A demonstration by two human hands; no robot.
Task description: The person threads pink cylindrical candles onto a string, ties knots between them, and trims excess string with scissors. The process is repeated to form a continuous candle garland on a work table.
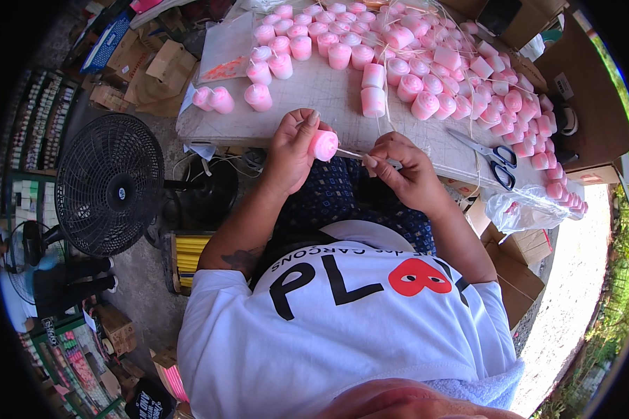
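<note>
In front of my lap, my left hand [290, 150] is closed round a small pink candle [324, 145] tipped on its side. A pale wick [351, 153] runs from the candle toward my right hand [407, 171], whose thumb and fingers pinch its far end. Beyond my hands, many pink and white candles [340, 56] stand on the pale table [307, 105], crowded most thickly at the right. Loose pale strings [381, 66] lie across some of them. A pair of scissors [483, 148] with dark handles rests near the table's front edge, right of my right hand.
A clear plastic bag [524, 207] hangs at the table's right corner. Cardboard boxes [587, 105] stand at the right. On the left are a black fan [110, 185], a crate of yellow sticks [190, 255] and shelves [38, 119]. Another person [56, 283] is at the far left.
</note>
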